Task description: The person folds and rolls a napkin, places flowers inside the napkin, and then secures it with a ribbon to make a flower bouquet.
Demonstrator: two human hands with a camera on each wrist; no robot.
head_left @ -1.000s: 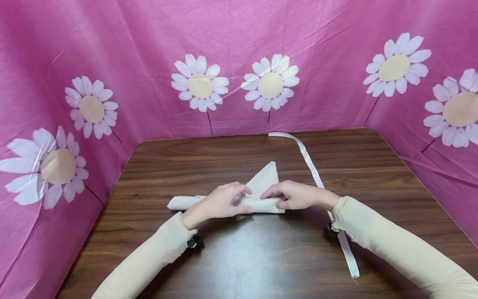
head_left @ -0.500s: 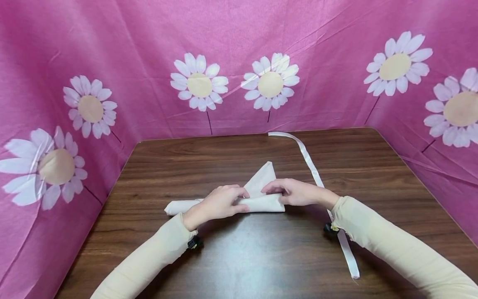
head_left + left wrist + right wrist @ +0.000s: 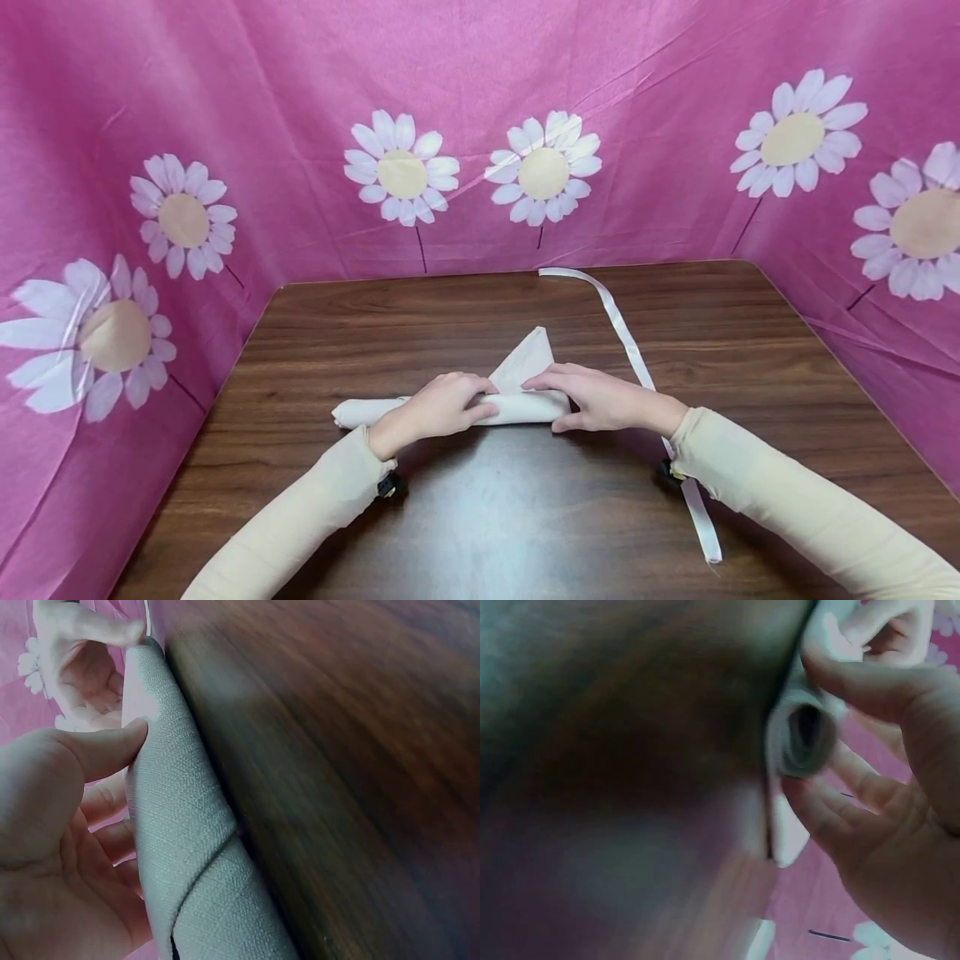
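Observation:
A white cloth napkin (image 3: 525,408), rolled into a tube, lies crosswise on the wooden table with a flat triangular corner (image 3: 528,362) sticking out on its far side. My left hand (image 3: 442,407) grips the tube near its middle; in the left wrist view its thumb presses the woven cloth (image 3: 180,765), and a slanting fold line shows nearby. At the tube's right end my right hand (image 3: 603,398) holds the roll between thumb and fingers. Its hollow, spiralled end (image 3: 802,739) shows between them in the right wrist view.
A white ribbon (image 3: 628,342) runs from the table's far edge to the near right, passing under my right wrist. Pink cloth (image 3: 480,58) printed with daisies hangs around the back and sides of the wooden table (image 3: 480,517).
The roll's right end lifted and flared half a second ago and now looks rounder. My right thumb has come down to its near side. My left hand stays almost in place.

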